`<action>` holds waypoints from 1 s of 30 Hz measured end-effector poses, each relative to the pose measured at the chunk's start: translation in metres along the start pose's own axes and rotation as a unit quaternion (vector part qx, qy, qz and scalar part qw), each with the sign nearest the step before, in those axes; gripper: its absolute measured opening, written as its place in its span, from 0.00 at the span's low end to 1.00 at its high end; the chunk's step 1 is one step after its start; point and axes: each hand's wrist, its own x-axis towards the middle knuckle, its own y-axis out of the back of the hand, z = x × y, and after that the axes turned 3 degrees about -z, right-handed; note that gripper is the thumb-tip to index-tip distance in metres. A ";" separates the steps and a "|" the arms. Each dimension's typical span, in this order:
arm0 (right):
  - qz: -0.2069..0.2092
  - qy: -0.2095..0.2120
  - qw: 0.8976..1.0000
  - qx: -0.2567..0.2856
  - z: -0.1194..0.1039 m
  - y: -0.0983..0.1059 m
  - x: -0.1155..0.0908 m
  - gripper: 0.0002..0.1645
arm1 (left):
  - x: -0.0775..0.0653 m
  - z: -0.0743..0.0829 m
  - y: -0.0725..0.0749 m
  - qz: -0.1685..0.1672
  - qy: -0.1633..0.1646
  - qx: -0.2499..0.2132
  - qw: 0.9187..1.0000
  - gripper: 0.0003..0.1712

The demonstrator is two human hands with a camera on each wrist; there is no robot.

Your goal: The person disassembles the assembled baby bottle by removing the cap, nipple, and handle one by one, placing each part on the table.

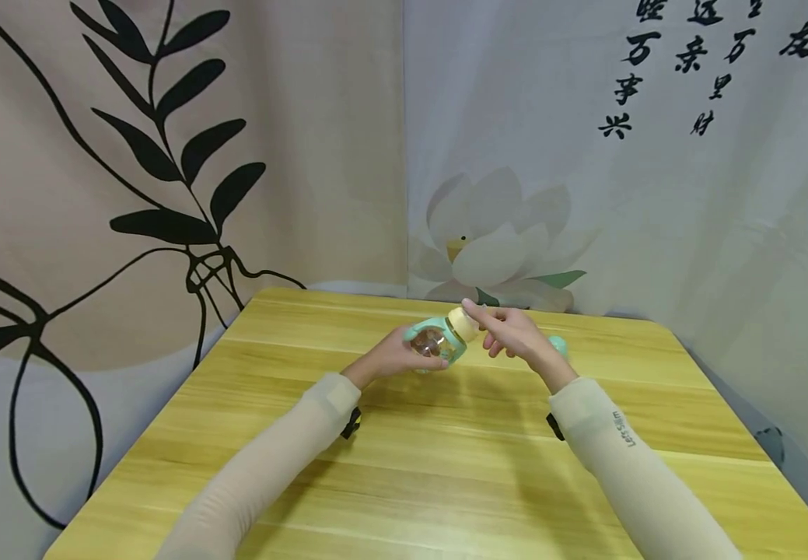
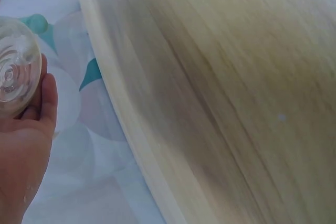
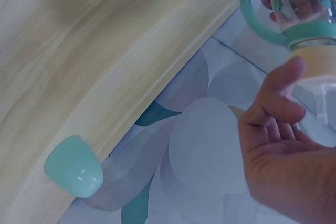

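Observation:
A clear baby bottle with mint-green handles and a cream collar is held tilted above the table. My left hand grips its body, and the left wrist view shows the round bottle base beside my fingers. In the right wrist view a clear teat or spout sticks out of the collar. My right hand is at the collar, one fingertip overlapping its edge and the other fingers loosely bent. Whether that fingertip presses is unclear. Behind this hand a mint-green cap stands on the table.
The wooden table spreads below both arms. Its far edge runs close behind the bottle and the cap. A printed cloth backdrop with leaves, a flower and writing hangs behind the table.

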 end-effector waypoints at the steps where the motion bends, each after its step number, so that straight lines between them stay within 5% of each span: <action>1: 0.004 -0.001 1.000 -0.001 0.000 -0.001 0.000 0.51 | 0.000 0.000 0.000 0.002 -0.001 0.001 1.000 0.26; 14: 0.014 0.025 1.000 -0.006 -0.002 -0.008 0.002 0.39 | -0.002 0.002 -0.004 0.010 0.003 0.034 0.999 0.33; 30: -0.023 0.093 0.995 0.019 0.000 -0.004 0.007 0.34 | -0.004 0.001 -0.001 0.012 0.031 -0.005 0.999 0.30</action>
